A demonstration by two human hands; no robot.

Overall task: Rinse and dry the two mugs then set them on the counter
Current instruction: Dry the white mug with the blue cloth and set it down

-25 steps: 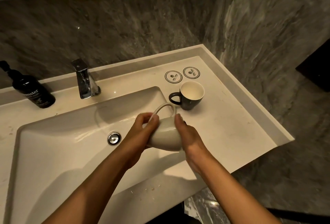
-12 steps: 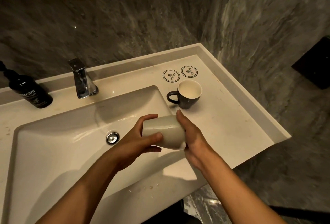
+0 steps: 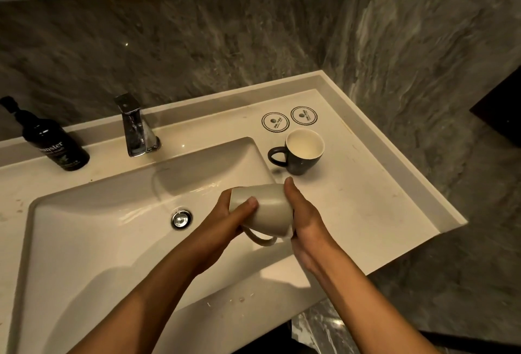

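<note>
over the basin's right edge, two hands hold a cream mug on its side.

nearest, the left hand (image 3: 225, 221) curls its fingers (image 3: 249, 203) round the smooth glazed barrel of the cream mug (image 3: 267, 214), thumb across the front, while the right hand (image 3: 306, 221) grasps the mug's other end; the looped handle hangs beneath, toward the viewer. under them the sink (image 3: 84, 241) is a glossy white rectangular bowl with a round chrome drain (image 3: 181, 219). beyond, on the pale matte table (image 3: 366, 198), a dark mug (image 3: 303, 152) with a cream interior stands upright, handle pointing left, near the cream mug but apart. behind it lie two round printed coasters (image 3: 289, 118). farther left stand an angular chrome faucet (image 3: 136, 128) and a black bottle (image 3: 55, 139), against veined grey stone wall.
</note>
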